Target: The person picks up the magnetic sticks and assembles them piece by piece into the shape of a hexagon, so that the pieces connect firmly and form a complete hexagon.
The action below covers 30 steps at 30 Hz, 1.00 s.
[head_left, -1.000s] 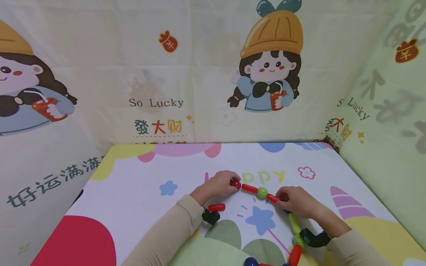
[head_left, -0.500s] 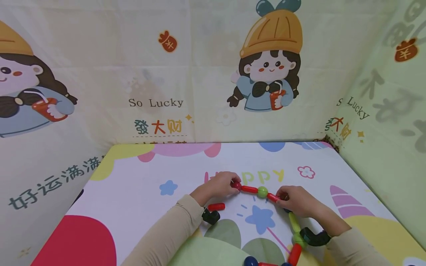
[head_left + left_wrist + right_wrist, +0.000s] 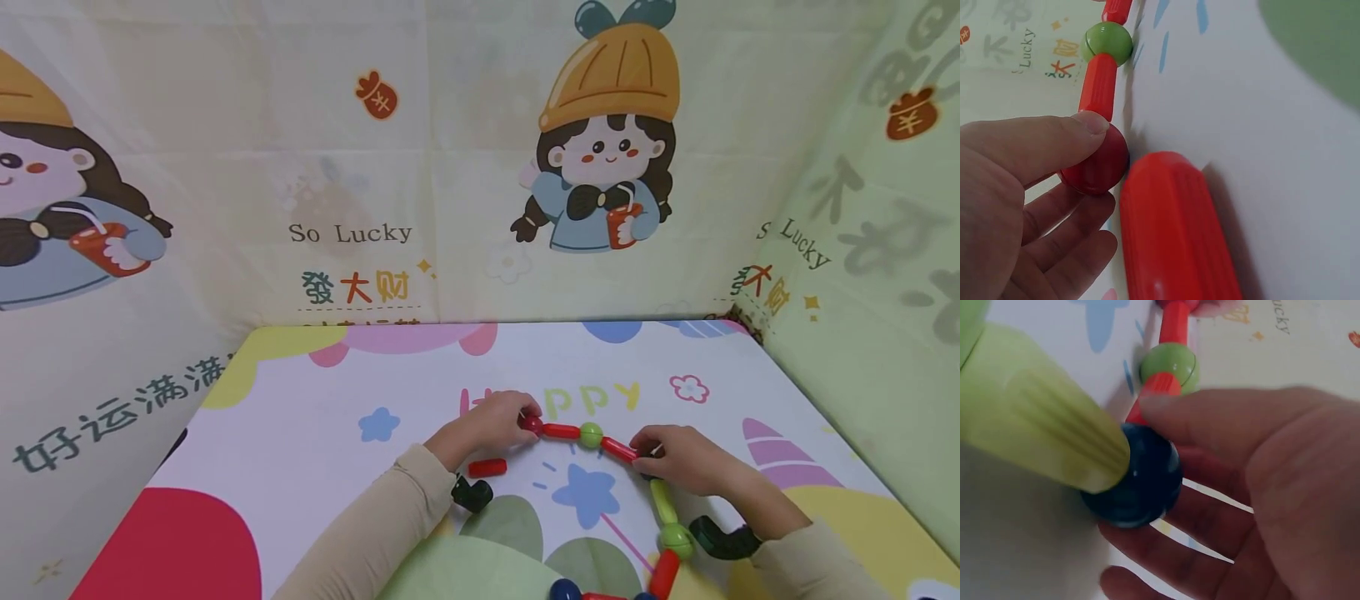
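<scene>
My left hand (image 3: 495,421) pinches a dark red ball (image 3: 1100,162) between thumb and fingers. A red rod (image 3: 561,431) meets this ball and runs to a light green ball (image 3: 591,434). From there a second red rod (image 3: 618,449) leads to a dark blue ball (image 3: 1138,478). The right hand (image 3: 682,458) has its thumb at the joint of that rod and the blue ball, its fingers curled behind the ball. A yellow-green rod (image 3: 663,502) joins the blue ball's near side. Beside the left wrist lies a loose red rod (image 3: 487,467).
Towards the front right the chain continues with another green ball (image 3: 676,541), a thick red rod (image 3: 664,573) and a blue ball (image 3: 565,590) cut by the frame edge. A patterned tabletop (image 3: 315,450) carries everything. Printed cloth (image 3: 465,167) hangs behind and beside it.
The red ball in my left hand came up against the red rod's end, closing a small gap. My right hand slid right along the second red rod to the blue ball.
</scene>
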Available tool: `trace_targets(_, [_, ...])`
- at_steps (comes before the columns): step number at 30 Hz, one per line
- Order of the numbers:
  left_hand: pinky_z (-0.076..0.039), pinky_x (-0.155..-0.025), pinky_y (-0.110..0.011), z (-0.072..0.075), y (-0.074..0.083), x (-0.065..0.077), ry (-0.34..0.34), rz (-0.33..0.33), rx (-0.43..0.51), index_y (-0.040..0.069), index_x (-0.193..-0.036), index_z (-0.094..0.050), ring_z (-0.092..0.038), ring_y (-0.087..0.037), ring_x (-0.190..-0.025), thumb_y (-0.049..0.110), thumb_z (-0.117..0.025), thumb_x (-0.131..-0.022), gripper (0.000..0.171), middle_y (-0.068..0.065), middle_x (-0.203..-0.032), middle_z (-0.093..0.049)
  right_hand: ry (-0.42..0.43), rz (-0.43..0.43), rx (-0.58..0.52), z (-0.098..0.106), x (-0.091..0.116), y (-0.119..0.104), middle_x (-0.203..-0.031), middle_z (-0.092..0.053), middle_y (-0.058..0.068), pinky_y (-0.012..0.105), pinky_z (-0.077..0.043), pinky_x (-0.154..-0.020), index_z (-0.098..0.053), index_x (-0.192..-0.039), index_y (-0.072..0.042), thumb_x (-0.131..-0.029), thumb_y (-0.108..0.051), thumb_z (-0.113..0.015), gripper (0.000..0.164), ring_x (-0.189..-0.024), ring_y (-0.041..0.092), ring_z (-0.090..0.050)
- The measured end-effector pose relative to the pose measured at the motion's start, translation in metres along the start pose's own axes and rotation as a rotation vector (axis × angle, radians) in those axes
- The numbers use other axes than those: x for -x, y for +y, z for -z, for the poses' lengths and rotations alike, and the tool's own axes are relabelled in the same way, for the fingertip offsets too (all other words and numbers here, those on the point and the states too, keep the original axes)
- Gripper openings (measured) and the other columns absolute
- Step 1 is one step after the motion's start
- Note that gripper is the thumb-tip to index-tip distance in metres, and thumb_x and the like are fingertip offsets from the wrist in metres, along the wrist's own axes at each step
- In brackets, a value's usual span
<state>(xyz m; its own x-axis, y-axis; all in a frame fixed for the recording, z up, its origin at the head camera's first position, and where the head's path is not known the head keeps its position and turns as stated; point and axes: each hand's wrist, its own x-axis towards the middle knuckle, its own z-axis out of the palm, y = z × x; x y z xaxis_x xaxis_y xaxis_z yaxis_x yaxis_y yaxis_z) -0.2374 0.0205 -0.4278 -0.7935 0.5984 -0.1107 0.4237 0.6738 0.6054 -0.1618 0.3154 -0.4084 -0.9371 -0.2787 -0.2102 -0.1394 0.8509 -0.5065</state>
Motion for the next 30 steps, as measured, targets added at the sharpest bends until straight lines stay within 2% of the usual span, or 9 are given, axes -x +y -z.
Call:
trace_targets(7, [-0.051,-0.079,-0.022,0.000,-0.005,0.003,0.009,-0.029,0.019,0.010,-0.121,-0.065,-0.055,-0.011,-0.093,0.016,-0.077,-0.089,0.034,0.006,-0.102,-0.060,-0.013,0.065,-0.056,0.002,0.009,0.008,-0.105,-0.067,0.002,0.040,-0.054,-0.081,-0.068,-0.116,-0.003,-0.090,-0.020,-0.074,0.031,-0.091,0.021,-0.062])
trace_targets(14, [-0.051,-0.081,-0.022,-0.001,-0.010,0.004,0.017,-0.014,0.036,0.011,-0.120,-0.065,-0.056,-0.010,-0.093,0.014,-0.075,-0.090,0.031,0.007,-0.101,-0.060,0.004,0.083,-0.088,0.000,0.010,0.013,-0.106,-0.067,0.003,0.035,-0.054,-0.079,-0.069,-0.115,-0.005,-0.092,-0.019,-0.072,0.027,-0.092,0.021,-0.064])
trace_targets(18, [-0.051,-0.081,-0.024,-0.001,-0.006,0.005,0.014,0.001,0.040,0.012,-0.122,-0.065,-0.056,-0.011,-0.094,0.014,-0.075,-0.091,0.033,0.006,-0.102,-0.060,0.020,0.089,-0.080,-0.002,0.012,0.017,-0.106,-0.068,0.003,0.031,-0.054,-0.077,-0.070,-0.114,-0.006,-0.092,-0.021,-0.072,0.027,-0.091,0.020,-0.064])
trace_targets(22, [-0.051,-0.083,-0.024,-0.001,-0.004,0.004,0.017,0.002,0.032,0.011,-0.123,-0.065,-0.055,-0.012,-0.095,0.014,-0.074,-0.091,0.034,0.006,-0.104,-0.061,0.030,0.085,-0.073,-0.003,0.015,0.020,-0.105,-0.068,0.002,0.031,-0.054,-0.076,-0.070,-0.114,-0.007,-0.091,-0.024,-0.073,0.028,-0.090,0.020,-0.064])
trace_targets(30, [-0.050,-0.088,-0.026,0.003,-0.002,0.008,0.034,-0.020,-0.004,0.009,-0.126,-0.063,-0.057,-0.013,-0.101,0.013,-0.072,-0.091,0.036,0.002,-0.112,-0.063,0.038,0.006,-0.095,-0.006,0.023,0.020,-0.105,-0.067,0.003,0.039,-0.056,-0.079,-0.069,-0.115,-0.006,-0.089,-0.025,-0.076,0.033,-0.089,0.020,-0.062])
